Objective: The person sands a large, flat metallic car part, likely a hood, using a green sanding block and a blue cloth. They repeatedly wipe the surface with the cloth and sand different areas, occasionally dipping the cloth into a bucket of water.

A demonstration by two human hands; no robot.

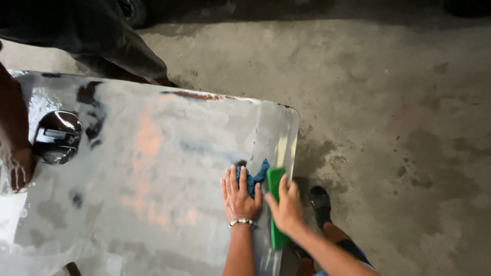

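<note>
A large wet grey car body panel [153, 168] lies flat before me, patchy with bare and orange spots. My left hand [239, 197], with a bead bracelet at the wrist, presses flat on a blue cloth [254, 176] near the panel's right edge. My right hand [286, 207] grips a green sanding block [274, 184] held upright against that edge, right beside the cloth. A dark round recessed handle fitting [57, 137] sits at the panel's left side.
Another person's hand [18, 163] rests on the panel's left edge, and a figure in dark clothes [102, 36] stands beyond the far edge. Stained concrete floor [399, 117] spreads to the right. My foot in a dark sandal [321, 202] stands by the panel's corner.
</note>
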